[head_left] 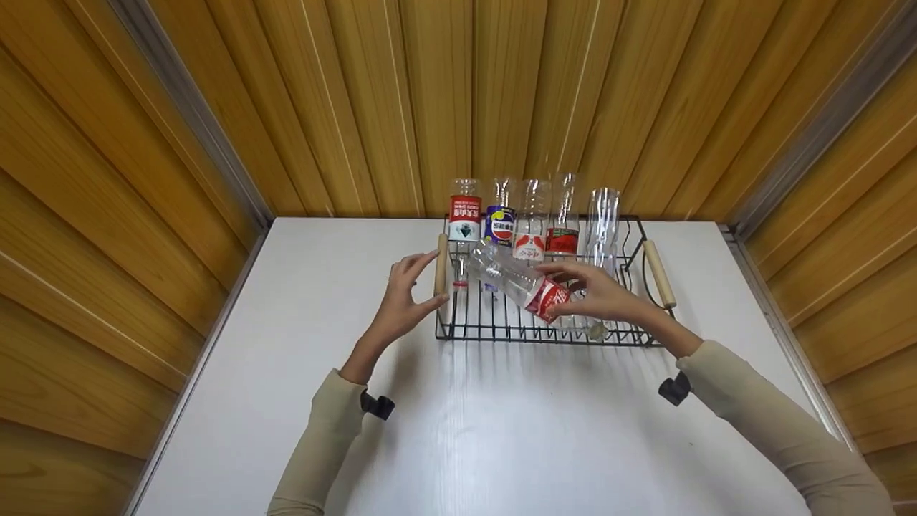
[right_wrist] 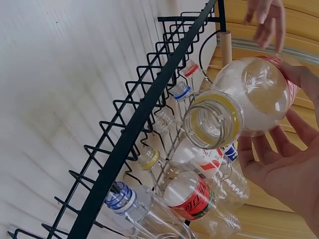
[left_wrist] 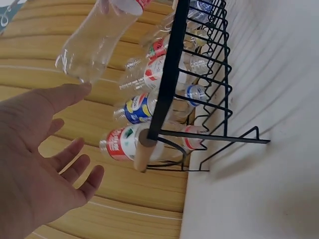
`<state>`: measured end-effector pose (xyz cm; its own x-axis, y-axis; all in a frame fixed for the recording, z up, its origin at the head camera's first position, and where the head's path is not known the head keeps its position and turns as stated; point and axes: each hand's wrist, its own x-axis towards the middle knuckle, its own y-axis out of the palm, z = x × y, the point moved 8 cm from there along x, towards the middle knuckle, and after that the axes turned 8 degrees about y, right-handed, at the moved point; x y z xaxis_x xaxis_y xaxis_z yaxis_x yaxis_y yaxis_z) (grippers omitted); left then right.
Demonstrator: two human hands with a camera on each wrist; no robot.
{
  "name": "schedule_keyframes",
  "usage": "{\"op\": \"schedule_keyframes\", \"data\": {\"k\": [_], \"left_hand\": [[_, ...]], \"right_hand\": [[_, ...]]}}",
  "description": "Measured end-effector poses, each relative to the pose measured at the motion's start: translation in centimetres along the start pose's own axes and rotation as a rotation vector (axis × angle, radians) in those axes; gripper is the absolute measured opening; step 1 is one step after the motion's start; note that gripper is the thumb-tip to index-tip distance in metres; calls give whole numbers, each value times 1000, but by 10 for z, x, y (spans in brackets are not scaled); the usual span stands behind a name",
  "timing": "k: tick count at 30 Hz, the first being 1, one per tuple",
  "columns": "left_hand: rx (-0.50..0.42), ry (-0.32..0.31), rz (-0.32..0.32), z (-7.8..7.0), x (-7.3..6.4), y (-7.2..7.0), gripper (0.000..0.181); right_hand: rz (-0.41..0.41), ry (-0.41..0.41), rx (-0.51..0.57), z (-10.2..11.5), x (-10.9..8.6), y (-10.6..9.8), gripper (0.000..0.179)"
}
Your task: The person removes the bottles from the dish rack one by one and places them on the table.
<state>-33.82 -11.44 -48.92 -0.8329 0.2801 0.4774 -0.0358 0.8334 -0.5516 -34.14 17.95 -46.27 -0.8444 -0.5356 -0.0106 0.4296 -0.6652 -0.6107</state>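
My right hand [head_left: 598, 292] holds a clear plastic bottle [head_left: 505, 272] by its red label. The bottle is tilted above the wire basket, with its base toward the left. In the right wrist view, its uncapped mouth [right_wrist: 212, 122] faces the camera with a yellowish ring round the neck. My left hand [head_left: 401, 297] has its fingers spread and holds nothing. It is beside the basket's left wooden handle [head_left: 442, 269]. In the left wrist view, a fingertip [left_wrist: 82, 90] appears close to the bottle's base; whether they touch I cannot tell.
The black wire basket [head_left: 516, 338] stands on a white table [head_left: 458, 430]. Several bottles stand neck down along its back, including a red-and-white-labelled one [head_left: 466, 218], a blue-labelled one [head_left: 499, 226] and an unlabelled one [head_left: 603, 222]. Wood-patterned walls [head_left: 444, 107] surround the table.
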Motion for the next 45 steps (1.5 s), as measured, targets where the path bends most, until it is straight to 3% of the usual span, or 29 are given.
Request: {"op": "schedule_keyframes", "data": {"k": [5,9,14,21,29,36,45], "left_hand": [[227,151,79,-37,5,9,82],[334,222,241,-54,3,26,81],[311,223,437,-60,-5,45,70],[267,247,534,-65,-9,55,64],[264,285,509,-63,-11,50,62],[140,183,428,-45,-14,30,65],[-45,64,289,-15,-16,10,64]], "right_hand": [[44,13,-16,3,-2,8,73],[97,-27,-59,9,-5,15,73],[170,-73,-100,14,-10,25,71],[191,-77,-142,21,-16,33,66],[190,-110,-106,20,-17,21,63],[79,-87,-66,-4,-21,-17,48],[-45,100,-28,-64,-41,-74,46]]}}
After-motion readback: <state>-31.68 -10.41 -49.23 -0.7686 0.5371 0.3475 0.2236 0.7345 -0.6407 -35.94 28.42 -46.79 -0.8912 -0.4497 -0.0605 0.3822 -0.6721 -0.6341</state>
